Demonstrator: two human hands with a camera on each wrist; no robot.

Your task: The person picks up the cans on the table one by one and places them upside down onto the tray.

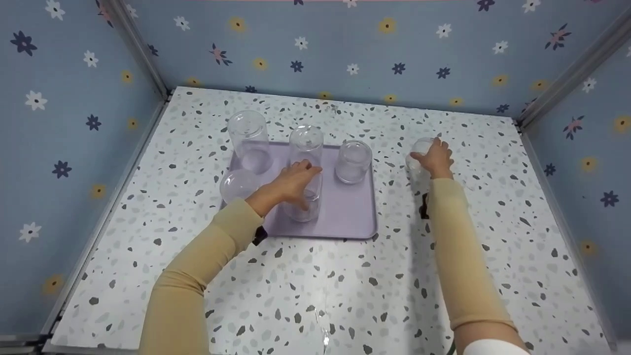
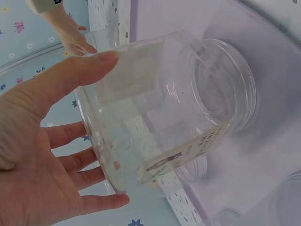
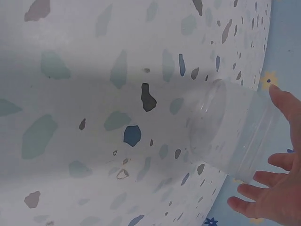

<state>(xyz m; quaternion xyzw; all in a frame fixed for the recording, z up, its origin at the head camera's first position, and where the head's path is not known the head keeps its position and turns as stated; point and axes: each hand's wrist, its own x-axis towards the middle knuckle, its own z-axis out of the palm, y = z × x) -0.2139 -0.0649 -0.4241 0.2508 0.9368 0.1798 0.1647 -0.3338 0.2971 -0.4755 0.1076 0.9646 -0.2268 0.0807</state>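
My left hand [image 1: 291,185] spans the raised base of a clear jar [image 2: 160,99] that stands mouth down on the lilac tray [image 1: 345,212]. In the left wrist view its thumb lies along the jar's side and its fingers curve at the far edge of the base. A printed label shows on that jar. At the right, off the tray, my right hand [image 1: 436,158] holds another clear jar [image 3: 230,129] by its upper end. Thumb and fingers sit at opposite edges of this jar, whose lower end is at the speckled table.
Several other clear jars stand on the tray: a tall one [image 1: 248,133] at the back left, one [image 1: 306,140] behind my left hand, a short one [image 1: 353,161] at the right, and another [image 1: 239,186] near my left wrist. Flowered blue panels [image 1: 345,49] enclose the speckled table [image 1: 305,286].
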